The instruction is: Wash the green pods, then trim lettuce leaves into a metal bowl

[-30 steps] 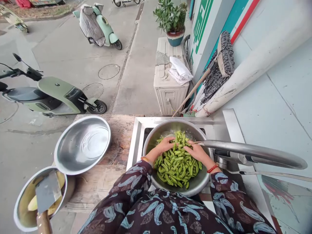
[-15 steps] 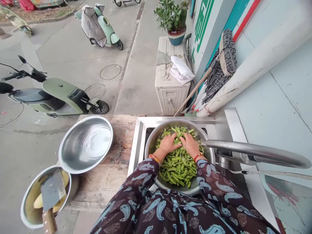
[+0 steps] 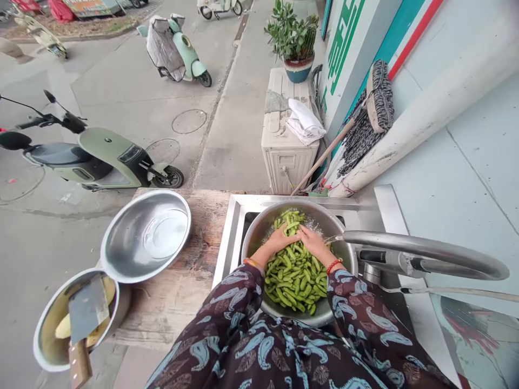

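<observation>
Green edamame pods (image 3: 297, 278) fill much of a large steel basin (image 3: 253, 229), which sits in the sink right before me. My left hand (image 3: 279, 239) and my right hand (image 3: 313, 243) meet near the basin's far side, curled around a clump of pods between them. Some fingers are hidden among the pods. Bubbly water shows at the far wall of the basin. From the right, a curved metal faucet (image 3: 425, 246) reaches over the rim, its spout close to my right wrist.
Left of the sink (image 3: 227, 243), a wooden board (image 3: 203, 232) bears a bare steel bowl (image 3: 141, 237). Beside it a pot (image 3: 44, 335) holds yellowish pieces, with a cleaver (image 3: 86, 313) lying across its top. A mop (image 3: 365, 119) leans at the right wall. Scooters stand beyond.
My hands have drawn together from spread fingers to a cupped hold, gathering pods at the far side. The view has shifted slightly.
</observation>
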{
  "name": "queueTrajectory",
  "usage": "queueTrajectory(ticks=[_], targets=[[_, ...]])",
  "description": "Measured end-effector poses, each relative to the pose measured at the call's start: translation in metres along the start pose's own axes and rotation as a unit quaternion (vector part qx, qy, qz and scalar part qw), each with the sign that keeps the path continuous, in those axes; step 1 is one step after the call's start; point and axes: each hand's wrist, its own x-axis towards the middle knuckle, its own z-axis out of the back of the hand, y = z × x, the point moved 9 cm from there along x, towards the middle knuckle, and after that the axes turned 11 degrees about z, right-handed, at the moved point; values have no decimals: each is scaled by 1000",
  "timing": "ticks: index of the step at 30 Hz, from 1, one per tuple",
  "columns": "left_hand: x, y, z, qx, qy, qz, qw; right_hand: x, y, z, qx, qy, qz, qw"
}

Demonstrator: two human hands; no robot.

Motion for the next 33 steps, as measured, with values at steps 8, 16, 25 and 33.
queueTrajectory(ticks=[8, 16, 25, 33], targets=[[-65, 17, -14, 377, -21, -80, 923, -78, 42, 1, -140, 27, 144, 979], [-1, -12, -14, 464, -66, -68, 881, -7, -6, -17, -149, 30, 24, 988], [-38, 16, 24, 365, -120, -46, 922, -38, -28, 29, -97, -37, 28, 994], [-36, 8, -7, 283, -59, -2, 957, -35, 10, -12, 4, 51, -32, 998]])
